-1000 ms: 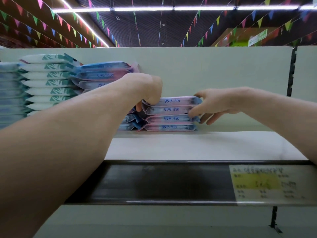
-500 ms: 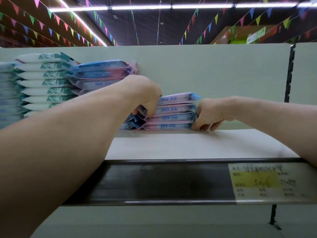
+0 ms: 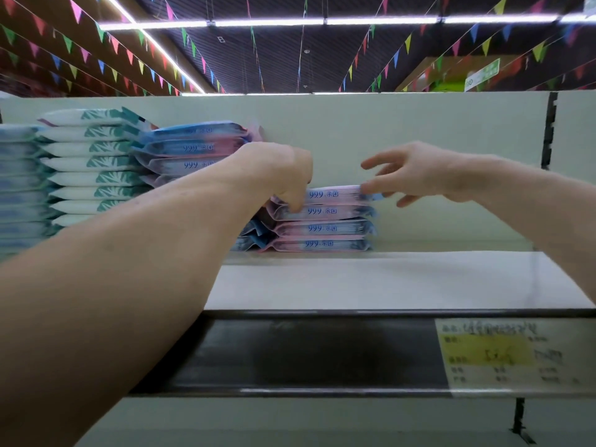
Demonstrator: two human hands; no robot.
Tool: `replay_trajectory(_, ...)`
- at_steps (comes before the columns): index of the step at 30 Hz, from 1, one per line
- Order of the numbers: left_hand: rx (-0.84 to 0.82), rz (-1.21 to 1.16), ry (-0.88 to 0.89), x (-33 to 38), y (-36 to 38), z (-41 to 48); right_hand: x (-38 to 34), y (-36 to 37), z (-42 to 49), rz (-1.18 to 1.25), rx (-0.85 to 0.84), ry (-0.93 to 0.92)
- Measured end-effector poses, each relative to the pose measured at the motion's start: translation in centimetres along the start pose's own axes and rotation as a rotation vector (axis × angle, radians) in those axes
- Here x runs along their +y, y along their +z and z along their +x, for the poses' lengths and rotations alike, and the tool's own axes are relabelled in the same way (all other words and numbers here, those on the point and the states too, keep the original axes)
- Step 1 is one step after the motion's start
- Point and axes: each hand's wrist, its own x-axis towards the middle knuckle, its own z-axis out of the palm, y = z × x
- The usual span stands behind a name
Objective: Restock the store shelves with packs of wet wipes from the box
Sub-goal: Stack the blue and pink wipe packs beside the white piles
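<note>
At frame centre, four soft, glossy pink-and-blue wet-wipe packs (image 3: 322,228) printed "999" lie stacked flat on the white shelf (image 3: 387,282), the left hand (image 3: 277,171) curled round the left end of the top pack (image 3: 335,194), the right hand (image 3: 419,172) released, spread fingertips touching its right end

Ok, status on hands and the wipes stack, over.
Left hand grips short stack's left end. Right hand open, fingertips at top pack's right end. Four packs, flat on shelf. Taller stack close on its left.
</note>
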Motion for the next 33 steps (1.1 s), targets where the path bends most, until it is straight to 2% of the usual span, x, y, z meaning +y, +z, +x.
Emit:
replay_trajectory(7, 0.064, 0.049, 0.009, 0.5, 0.6, 0.1, -1.2, 3.3, 0.5, -0.473, 0.070, -0.252)
replay_trajectory(13, 0.111, 0.122, 0.006, 1.0, 1.2, 0.6, -1.5, 3.8, 0.4, -0.738, 0.170, -0.327)
replay_trajectory(25, 0.057, 0.132, -0.028, 1.0, 0.9, 0.1, -3.2, 3.5, 0.8, -0.887, 0.110, -0.325)
replay_trajectory(33, 0.030, 0.091, -0.015, 0.3, 1.4, -0.6, -3.6, 4.0, 1.3, -0.830, -0.007, -0.354)
